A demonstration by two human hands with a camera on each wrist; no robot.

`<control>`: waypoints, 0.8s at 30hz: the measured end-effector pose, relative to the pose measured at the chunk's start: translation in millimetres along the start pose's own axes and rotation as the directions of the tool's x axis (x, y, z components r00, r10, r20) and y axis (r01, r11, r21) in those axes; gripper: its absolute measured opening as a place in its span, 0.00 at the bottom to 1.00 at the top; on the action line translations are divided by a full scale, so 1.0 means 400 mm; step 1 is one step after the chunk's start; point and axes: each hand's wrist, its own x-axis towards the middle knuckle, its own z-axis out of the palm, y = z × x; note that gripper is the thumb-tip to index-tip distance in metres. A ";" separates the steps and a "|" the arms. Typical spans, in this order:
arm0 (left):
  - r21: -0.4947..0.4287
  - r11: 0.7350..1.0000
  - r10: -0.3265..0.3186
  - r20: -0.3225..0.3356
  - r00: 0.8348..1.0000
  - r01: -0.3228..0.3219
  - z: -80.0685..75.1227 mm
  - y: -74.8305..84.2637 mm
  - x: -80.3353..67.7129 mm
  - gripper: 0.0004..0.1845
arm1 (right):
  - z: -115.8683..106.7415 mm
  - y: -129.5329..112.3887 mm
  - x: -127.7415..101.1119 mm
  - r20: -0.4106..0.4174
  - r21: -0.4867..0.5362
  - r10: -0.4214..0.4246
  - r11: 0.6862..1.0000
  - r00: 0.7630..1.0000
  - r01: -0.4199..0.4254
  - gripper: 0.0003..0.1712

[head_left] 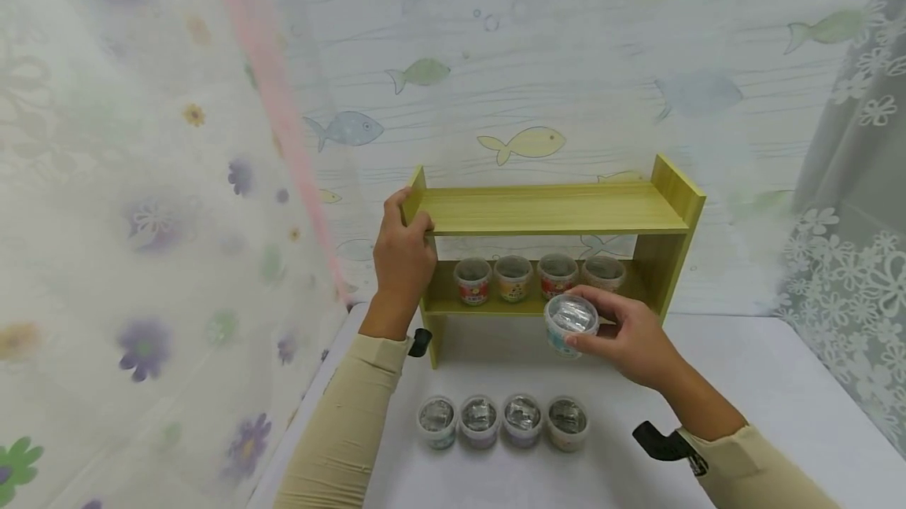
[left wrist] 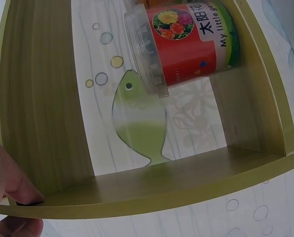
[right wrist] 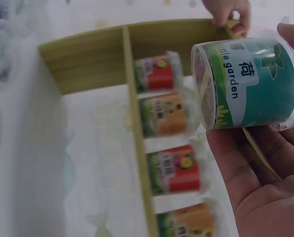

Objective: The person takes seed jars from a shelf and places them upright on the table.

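Right hand (head_left: 633,340) fingers curled round green-label tub (head_left: 570,323) before lower shelf (head_left: 495,307); left hand (head_left: 402,257) grips rack (head_left: 672,194) corner. Keep tub level; seat beside row.

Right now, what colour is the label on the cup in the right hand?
Green and teal with a white band, on the held cup; the right wrist view shows it best.

The head view looks forward and down from above the worktop (head_left: 743,383) at the whole shelf (head_left: 552,210), from a middling distance. The left wrist view sits very close at the shelf's (left wrist: 137,192) left end, looking along its inside. The right wrist view looks from close in front of the shelf (right wrist: 137,148), turned sideways. All three share the shelf and its lower-board cups (head_left: 538,277)
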 end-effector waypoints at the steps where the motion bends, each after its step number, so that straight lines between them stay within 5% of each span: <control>1: -0.002 1.000 0.002 -0.001 1.000 -0.002 -0.001 0.000 0.000 0.10 | 0.002 0.006 -0.006 0.006 0.006 0.005 1.000 1.000 -0.005 0.34; 24: -0.020 1.000 -0.003 0.006 1.000 0.003 -0.003 0.001 0.000 0.10 | 0.002 0.145 -0.137 -0.024 -0.014 0.153 0.988 0.988 -0.153 0.31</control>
